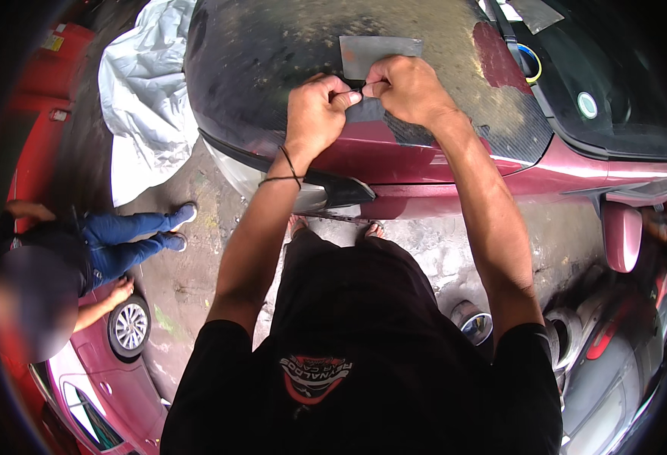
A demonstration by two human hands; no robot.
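Note:
Over the hood of a dark red car, my two hands are brought close together with fingertips pinched. My left hand is closed, thumb pointing toward the right hand. My right hand is closed as well, thumb and forefinger pressed together. Something small and dark seems to lie between the fingertips, too small to make out. Just behind the hands is a grey rectangular sheet; whether my fingers touch it is hidden. Patterned dark material covers part of the hood, with bare red paint along its near side.
The windshield is at right, with a roll of tape at its edge. A side mirror juts out. A silvery cover hangs at left. Another person is by a pink car. A grey bumper lies lower right.

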